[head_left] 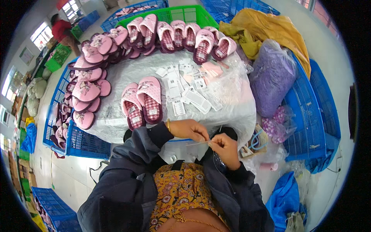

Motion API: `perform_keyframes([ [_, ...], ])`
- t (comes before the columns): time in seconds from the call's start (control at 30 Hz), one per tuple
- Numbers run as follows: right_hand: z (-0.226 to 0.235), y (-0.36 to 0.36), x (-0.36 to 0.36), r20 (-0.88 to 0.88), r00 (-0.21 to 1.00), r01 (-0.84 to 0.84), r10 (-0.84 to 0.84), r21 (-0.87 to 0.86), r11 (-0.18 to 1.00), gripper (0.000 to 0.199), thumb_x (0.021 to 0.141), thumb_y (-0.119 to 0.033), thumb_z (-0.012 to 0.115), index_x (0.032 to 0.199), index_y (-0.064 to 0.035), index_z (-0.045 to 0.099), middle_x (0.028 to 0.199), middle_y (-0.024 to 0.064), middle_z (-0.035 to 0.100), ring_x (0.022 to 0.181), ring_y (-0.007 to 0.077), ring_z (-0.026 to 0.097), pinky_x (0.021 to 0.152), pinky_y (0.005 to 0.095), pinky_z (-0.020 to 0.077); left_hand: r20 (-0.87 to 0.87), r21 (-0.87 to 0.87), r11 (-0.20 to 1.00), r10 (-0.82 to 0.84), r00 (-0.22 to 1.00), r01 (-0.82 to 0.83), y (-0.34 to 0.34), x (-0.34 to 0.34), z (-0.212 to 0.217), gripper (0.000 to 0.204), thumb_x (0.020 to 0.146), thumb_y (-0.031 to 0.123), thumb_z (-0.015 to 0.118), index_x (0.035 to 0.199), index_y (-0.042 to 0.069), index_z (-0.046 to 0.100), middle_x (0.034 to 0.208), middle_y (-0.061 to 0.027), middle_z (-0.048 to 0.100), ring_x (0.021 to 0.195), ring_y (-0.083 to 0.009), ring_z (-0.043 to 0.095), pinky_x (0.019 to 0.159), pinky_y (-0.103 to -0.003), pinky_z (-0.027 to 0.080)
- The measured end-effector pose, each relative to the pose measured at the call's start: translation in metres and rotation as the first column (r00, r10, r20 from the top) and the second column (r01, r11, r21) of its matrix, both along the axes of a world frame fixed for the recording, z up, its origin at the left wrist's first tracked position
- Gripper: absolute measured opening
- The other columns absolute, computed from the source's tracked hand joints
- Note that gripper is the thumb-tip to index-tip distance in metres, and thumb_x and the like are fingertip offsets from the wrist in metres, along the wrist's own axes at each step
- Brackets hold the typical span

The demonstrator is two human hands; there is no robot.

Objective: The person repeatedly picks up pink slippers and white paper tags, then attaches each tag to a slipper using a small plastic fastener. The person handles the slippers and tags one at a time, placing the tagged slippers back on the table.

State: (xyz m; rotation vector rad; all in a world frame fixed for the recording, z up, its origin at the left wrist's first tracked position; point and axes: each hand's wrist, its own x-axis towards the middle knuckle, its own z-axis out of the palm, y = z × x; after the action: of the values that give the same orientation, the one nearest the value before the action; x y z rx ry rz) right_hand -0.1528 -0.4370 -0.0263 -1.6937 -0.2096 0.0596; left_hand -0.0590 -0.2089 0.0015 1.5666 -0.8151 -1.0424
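Just in front of the table's near edge, my left hand (188,130) and my right hand (226,150) meet, fingertips closed in a pinch. Between them runs a thin translucent strip (196,144), too fine to name more exactly. Its end at my right fingertips is covered. Behind my left hand, a pair of pink slippers (150,96) with checked insoles and dark red soles stands on the plastic-covered table (116,112). White printed tags (196,99) lie loosely spread to the right of that pair, with pale pink pieces (211,69) beyond.
More pink slippers (89,91) are heaped along the table's left and far edges. Blue crates (87,145) flank the table; a green crate (189,14) stands behind. At right sit a purple-filled bag (272,77) and a yellow cloth (270,25). A person (63,31) stands far left.
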Motion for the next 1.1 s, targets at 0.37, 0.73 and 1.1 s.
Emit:
perform_keyframes([
  [0.37, 0.004, 0.007, 0.001, 0.019, 0.995, -0.092, 0.096, -0.161, 0.983, 0.022, 0.082, -0.015, 0.077, 0.092, 0.0006, 0.065, 0.078, 0.0029, 0.062, 0.068, 0.0074, 0.054, 0.061, 0.0261, 0.0475, 0.659, 0.044, 0.973, 0.141, 0.739, -0.225, -0.008, -0.031, -0.003, 0.018, 0.091, 0.023, 0.061, 0.093, 0.006, 0.063, 0.083, -0.0101, 0.063, 0.076, -0.0258, 0.060, 0.069, -0.038, 0.049],
  [0.73, 0.024, 0.014, 0.012, -0.081, 0.984, -0.152, 0.157, 0.062, 0.986, 0.024, 0.090, -0.010, 0.069, 0.111, 0.0008, 0.061, 0.090, 0.0057, 0.066, 0.075, 0.0084, 0.059, 0.067, 0.0249, 0.0493, 0.803, -0.184, 0.891, 0.380, 0.460, -0.415, -0.005, -0.056, 0.019, 0.009, 0.081, 0.010, 0.066, 0.083, 0.004, 0.061, 0.080, -0.0117, 0.060, 0.077, -0.0333, 0.060, 0.066, -0.042, 0.047],
  [1.1, 0.017, 0.026, 0.019, -0.192, 0.965, -0.160, 0.180, 0.117, 0.980, 0.022, 0.092, -0.004, 0.065, 0.113, 0.0011, 0.061, 0.095, 0.0025, 0.065, 0.083, 0.0062, 0.058, 0.074, 0.0220, 0.0473, 0.854, -0.202, 0.694, 0.470, 0.222, -0.691, 0.039, -0.040, 0.002, 0.030, 0.079, 0.018, 0.076, 0.103, 0.004, 0.066, 0.103, -0.0132, 0.065, 0.096, -0.0331, 0.061, 0.085, -0.040, 0.049],
])
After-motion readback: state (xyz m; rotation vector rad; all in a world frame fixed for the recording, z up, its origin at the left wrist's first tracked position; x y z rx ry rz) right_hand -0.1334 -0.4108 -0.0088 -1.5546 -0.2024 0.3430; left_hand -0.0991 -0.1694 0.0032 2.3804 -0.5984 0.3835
